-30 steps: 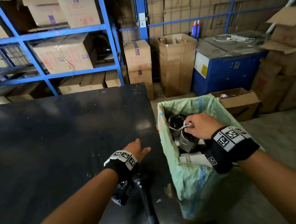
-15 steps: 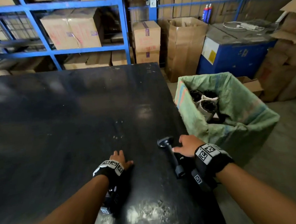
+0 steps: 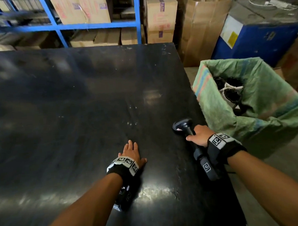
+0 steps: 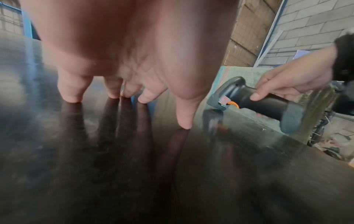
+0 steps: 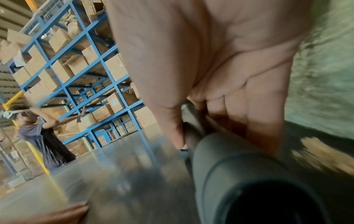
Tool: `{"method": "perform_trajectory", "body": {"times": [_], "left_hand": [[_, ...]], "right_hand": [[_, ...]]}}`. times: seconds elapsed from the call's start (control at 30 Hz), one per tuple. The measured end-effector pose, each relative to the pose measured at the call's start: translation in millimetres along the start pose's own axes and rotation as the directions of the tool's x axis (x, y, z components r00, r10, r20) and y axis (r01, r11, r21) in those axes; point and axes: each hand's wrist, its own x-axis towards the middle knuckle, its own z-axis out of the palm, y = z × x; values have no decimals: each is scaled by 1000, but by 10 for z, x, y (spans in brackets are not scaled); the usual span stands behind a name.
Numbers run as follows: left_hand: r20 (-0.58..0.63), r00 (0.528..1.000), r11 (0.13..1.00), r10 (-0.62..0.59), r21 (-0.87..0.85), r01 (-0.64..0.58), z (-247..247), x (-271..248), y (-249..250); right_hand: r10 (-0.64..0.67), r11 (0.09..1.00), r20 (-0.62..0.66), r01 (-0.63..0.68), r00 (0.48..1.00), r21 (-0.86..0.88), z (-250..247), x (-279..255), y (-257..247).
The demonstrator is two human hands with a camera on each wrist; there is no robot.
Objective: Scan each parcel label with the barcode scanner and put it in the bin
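My right hand (image 3: 198,136) grips the handle of the black barcode scanner (image 3: 184,127) near the right edge of the black table (image 3: 75,103); the scanner (image 4: 247,97) lies just above the tabletop, head pointing away. In the right wrist view the fingers (image 5: 254,109) curl round the scanner handle (image 5: 229,166). My left hand (image 3: 131,151) rests flat on the table with fingers spread, its fingertips (image 4: 70,98) touching the surface, holding nothing. The green woven bin (image 3: 264,96) stands right of the table and holds black and white wrapped parcels (image 3: 230,91).
Blue shelving (image 3: 95,25) with cardboard boxes runs behind the table. Tall cartons (image 3: 200,23) and a blue machine (image 3: 261,37) stand at the back right. Another person (image 5: 42,130) stands by the racks, far to the left in the right wrist view.
My right hand left the bin, came back to the table and closed round the scanner handle. The left hand settled flat on the table. My head tilted down.
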Motion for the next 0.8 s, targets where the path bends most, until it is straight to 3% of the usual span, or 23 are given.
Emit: {"method": "perform_trajectory", "body": {"times": [0.2,0.47,0.73,0.8], "left_hand": [[37,999,1000,13,11,-14,-19,42,-22],[85,996,1000,-5,24,3,-18,41,-21],[98,995,999,-28,18,26,-58,14,8],[107,994,999,-30,20,28,-81,-13,1]], "right_hand": [[20,995,-121,-8,992,104,-481,622,-230],[44,997,-120,-36,992,73,-550,1185,-421],[60,996,-70,-55,996,74,-498,1139,-380],[25,989,-159,-1,987,150,-572,994,-433]]}}
